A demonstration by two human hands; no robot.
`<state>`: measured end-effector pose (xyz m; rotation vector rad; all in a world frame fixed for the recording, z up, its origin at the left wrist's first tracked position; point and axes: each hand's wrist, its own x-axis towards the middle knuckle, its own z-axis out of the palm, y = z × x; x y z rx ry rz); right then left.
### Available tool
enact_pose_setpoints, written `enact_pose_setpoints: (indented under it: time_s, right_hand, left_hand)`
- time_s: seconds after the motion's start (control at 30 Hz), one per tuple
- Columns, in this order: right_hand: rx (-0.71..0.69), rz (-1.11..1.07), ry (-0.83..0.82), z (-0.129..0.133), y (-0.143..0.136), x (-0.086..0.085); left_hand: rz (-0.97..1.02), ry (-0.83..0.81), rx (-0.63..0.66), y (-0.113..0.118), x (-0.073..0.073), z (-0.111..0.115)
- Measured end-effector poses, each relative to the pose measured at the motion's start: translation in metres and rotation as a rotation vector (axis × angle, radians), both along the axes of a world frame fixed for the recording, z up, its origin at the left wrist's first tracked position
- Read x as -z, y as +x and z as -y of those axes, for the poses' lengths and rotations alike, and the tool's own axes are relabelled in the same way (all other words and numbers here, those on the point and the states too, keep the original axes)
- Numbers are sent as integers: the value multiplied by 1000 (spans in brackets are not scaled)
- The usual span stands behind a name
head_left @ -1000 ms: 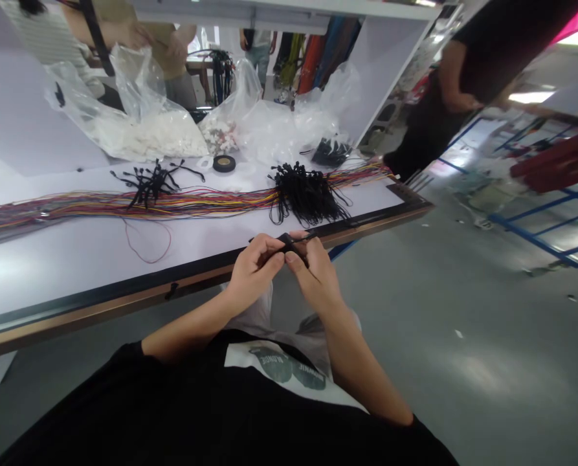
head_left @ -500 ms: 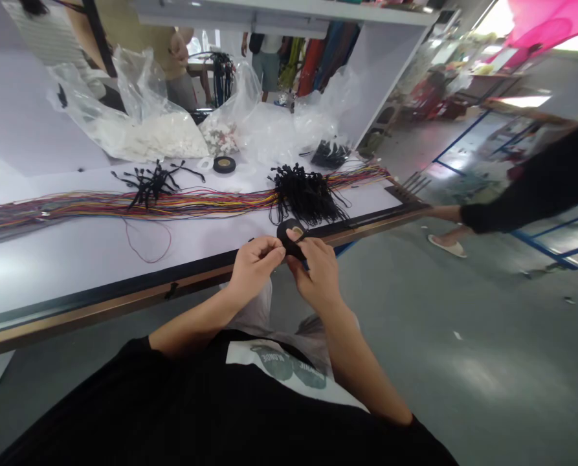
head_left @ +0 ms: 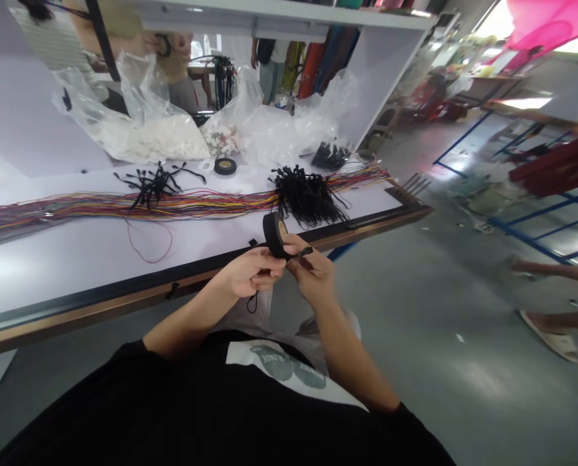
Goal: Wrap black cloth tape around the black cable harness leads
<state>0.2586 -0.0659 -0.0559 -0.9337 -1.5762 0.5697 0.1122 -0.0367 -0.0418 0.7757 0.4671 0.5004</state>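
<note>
right hand (head_left: 312, 275) pinches tape roll (head_left: 271, 235) on edge between hands, leaving rim clear | left hand (head_left: 255, 272) curls round black lead (head_left: 253, 297), loop dangling below | from here, its connector (head_left: 306, 251) seems held in right fingers

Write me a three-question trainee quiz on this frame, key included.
1. What is the right hand holding? A) scissors B) a black tape roll C) a screwdriver
2. True or false: another tape roll lies flat on the white table.
3. Fill in: the bigger heap of black cables lies to the ____ of the smaller heap, as the picture shows it.

Key: 1. B; 2. True; 3. right
</note>
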Motion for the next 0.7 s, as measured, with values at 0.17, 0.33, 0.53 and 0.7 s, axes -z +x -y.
enact_pose_setpoints:
  time_s: [0.17, 0.33, 0.53, 0.7]
  right_hand:
    - [-146, -213, -181, 7, -2, -7]
    - [62, -258, -299, 8, 1, -20]
    - [287, 129, -123, 13, 1, -29]
    - [359, 44, -219, 14, -15, -14]
  left_hand:
    - [92, 48, -268, 11, 9, 7]
    - [113, 249, -314, 6, 11, 2]
    - [-223, 758, -396, 0, 6, -4]
    - [-548, 1055, -698, 13, 14, 4]
